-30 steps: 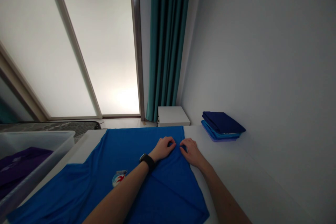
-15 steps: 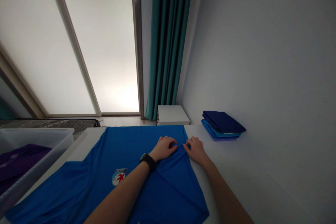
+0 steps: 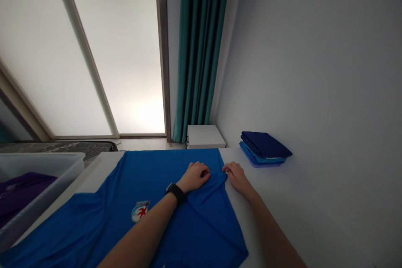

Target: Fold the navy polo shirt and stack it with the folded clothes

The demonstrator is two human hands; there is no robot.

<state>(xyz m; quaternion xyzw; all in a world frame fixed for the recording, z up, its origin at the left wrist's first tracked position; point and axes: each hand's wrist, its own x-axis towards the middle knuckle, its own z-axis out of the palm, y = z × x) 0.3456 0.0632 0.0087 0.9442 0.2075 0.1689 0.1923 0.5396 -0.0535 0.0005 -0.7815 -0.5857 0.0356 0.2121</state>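
Note:
A blue T-shirt (image 3: 150,180) lies spread on the white table, its round badge with a red figure facing up. The sleeve at the lower left is spread outward. My left hand (image 3: 196,176), with a black watch (image 3: 176,191) on the wrist, pinches the fabric near the shirt's far right part. At the shirt's right edge, my right hand (image 3: 237,176) is closed on the cloth between thumb and fingers. Small creases run through the fabric between and below the hands.
A stack of folded clothes (image 3: 265,148), dark blue on top, sits by the wall on the right. On the left stands a clear plastic bin (image 3: 70,171) with purple clothing (image 3: 27,192) inside. Behind the white table (image 3: 106,167) are a small white cabinet (image 3: 205,136) and a green curtain (image 3: 199,58).
My right hand has shifted slightly right, drawing the shirt's edge outward. My left hand stays almost in place. The whole view has shifted a little.

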